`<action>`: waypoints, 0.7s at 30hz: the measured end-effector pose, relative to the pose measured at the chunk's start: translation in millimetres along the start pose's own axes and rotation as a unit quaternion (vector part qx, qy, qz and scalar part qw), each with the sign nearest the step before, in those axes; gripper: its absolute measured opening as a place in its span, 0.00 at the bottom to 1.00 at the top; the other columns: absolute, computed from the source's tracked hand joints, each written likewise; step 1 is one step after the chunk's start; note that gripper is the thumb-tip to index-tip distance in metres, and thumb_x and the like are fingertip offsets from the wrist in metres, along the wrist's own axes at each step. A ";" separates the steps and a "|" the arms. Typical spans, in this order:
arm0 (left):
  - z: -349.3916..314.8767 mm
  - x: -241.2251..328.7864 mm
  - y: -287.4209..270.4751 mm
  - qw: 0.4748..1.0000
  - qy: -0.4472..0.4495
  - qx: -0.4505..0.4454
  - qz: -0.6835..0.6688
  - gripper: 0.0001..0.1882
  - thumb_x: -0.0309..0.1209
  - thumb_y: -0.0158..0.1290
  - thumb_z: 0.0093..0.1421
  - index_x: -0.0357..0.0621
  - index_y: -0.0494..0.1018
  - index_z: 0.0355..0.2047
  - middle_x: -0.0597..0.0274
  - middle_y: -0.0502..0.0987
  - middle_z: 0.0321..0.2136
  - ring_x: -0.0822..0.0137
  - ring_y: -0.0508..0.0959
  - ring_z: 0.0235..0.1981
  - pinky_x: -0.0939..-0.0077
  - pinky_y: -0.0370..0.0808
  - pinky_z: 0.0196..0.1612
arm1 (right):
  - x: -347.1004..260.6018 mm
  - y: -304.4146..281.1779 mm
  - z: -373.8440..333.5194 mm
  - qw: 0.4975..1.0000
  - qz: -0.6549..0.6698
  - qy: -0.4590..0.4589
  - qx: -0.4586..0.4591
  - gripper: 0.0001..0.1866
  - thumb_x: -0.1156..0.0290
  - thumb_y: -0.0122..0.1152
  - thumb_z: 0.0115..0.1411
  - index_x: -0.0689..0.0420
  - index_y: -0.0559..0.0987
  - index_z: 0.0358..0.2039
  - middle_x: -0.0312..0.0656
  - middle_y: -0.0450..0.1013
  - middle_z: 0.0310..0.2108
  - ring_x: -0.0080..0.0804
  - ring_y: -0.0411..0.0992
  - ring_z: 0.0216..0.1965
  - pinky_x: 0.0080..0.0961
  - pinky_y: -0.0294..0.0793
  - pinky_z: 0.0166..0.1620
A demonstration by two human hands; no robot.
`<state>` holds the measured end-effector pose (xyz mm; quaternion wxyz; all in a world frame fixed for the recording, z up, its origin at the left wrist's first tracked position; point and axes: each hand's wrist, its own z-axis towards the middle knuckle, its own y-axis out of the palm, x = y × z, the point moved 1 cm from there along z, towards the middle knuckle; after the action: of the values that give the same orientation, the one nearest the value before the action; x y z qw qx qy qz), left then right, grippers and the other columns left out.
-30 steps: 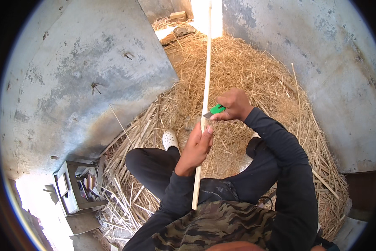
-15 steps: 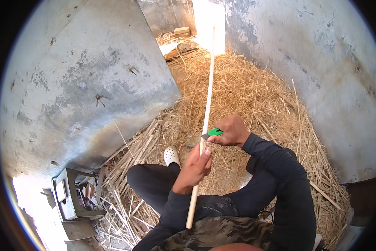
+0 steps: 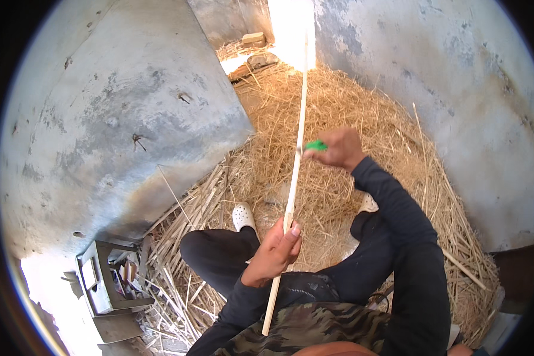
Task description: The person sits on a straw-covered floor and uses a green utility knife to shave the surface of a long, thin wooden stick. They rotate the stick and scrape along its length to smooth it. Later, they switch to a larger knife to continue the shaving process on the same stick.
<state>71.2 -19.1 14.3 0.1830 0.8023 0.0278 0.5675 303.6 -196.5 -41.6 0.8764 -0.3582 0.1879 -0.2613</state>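
- A long, slender pale wooden stick [image 3: 294, 181] runs through the left hand [image 3: 276, 252], its lower end over the camouflage shirt [image 3: 314, 320], its far end fading into glare.
- The left hand grips the stick, thumb along it, in nearly the same place as half a second ago.
- The right hand [image 3: 340, 148], beyond and to the right of the left hand, is clenched around a green-handled knife [image 3: 316, 145]. Motion blurs the blade; it meets or nearly meets the stick, I cannot tell which.
- Half a second ago the knife was just beyond the left hand; now it is well up the stick. I judge this as repeated paring passes, with the blade farther from the holding fingers.
- Below the right hand and past the left lie loose straw [image 3: 350, 95] and a white clog [image 3: 243, 217].
- Far left of the left hand stands a battered box [image 3: 103, 285].
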 end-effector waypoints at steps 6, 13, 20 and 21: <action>-21.7 -5.5 0.5 0.999 -0.018 -0.017 0.042 0.11 0.39 0.43 0.70 0.46 0.61 0.35 0.73 0.60 0.16 0.81 0.57 0.14 0.84 0.54 0.17 | 52.3 10.8 7.5 0.994 -0.056 0.088 -0.011 0.39 0.25 0.37 0.57 0.46 0.66 0.08 0.25 0.50 0.05 0.19 0.49 0.06 0.24 0.49 0.11; -74.3 -7.6 -6.3 0.987 -0.080 -0.088 0.109 0.10 0.37 0.40 0.71 0.43 0.60 0.37 0.72 0.61 0.19 0.80 0.60 0.19 0.84 0.59 0.24 | 122.3 -18.5 -3.4 0.969 -0.103 0.225 -0.020 0.40 0.27 0.36 0.59 0.48 0.84 0.24 0.28 0.57 0.08 0.20 0.55 0.10 0.25 0.54 0.13; -126.1 -28.7 -20.0 0.971 -0.152 -0.153 0.106 0.10 0.37 0.40 0.71 0.43 0.61 0.38 0.72 0.62 0.22 0.80 0.62 0.22 0.84 0.60 0.25 | 175.7 -51.6 -40.1 0.919 -0.124 0.374 0.029 0.45 0.24 0.30 0.57 0.54 0.77 0.16 0.40 0.64 0.11 0.36 0.64 0.15 0.37 0.61 0.20; -134.8 -31.7 -26.1 0.965 -0.159 -0.168 0.125 0.09 0.36 0.40 0.71 0.43 0.61 0.38 0.72 0.61 0.22 0.80 0.62 0.22 0.83 0.60 0.26 | 187.8 -56.8 -47.2 0.899 -0.130 0.417 0.013 0.46 0.24 0.29 0.57 0.55 0.77 0.16 0.43 0.66 0.12 0.38 0.66 0.16 0.38 0.63 0.22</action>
<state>-59.9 32.5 16.2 0.2451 0.8368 -0.1977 0.4478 409.7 -367.3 -58.7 0.6806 -0.2264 0.4842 -0.5011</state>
